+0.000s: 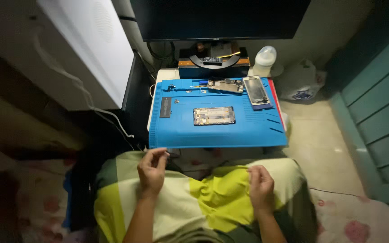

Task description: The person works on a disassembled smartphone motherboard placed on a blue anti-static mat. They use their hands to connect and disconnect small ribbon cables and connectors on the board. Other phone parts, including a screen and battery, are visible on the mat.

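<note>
From the head camera, a small counter stood in front of the person, and a blue mat covered almost all of its top. The mat had little trays along its far edge. Small tools and tiny parts lay in those trays, too small to tell apart. An opened phone lay flat in the middle of the mat, with its insides showing. A second opened phone lay near the far edge. A phone screen lay just beside it on the right. A dark flat part lay on the left side of the mat, well apart from the middle phone.

Behind the mat stood the round foot of a monitor, and a white bottle stood beside it on the right. A white bag sat on the floor to the right.

The front part of the mat was bare and blue, right up to its near edge. A white box stood close on the left, and a green wall closed in the right side.

A yellow and green blanket lay over the person's lap. The left hand was lifted just under the near left corner of the mat. Its grip was pinched at the fingertips on something small and dark, but I could not tell what it was. The right hand rested on the blanket with its fingers curled loosely, and it held nothing that I could see.
</note>
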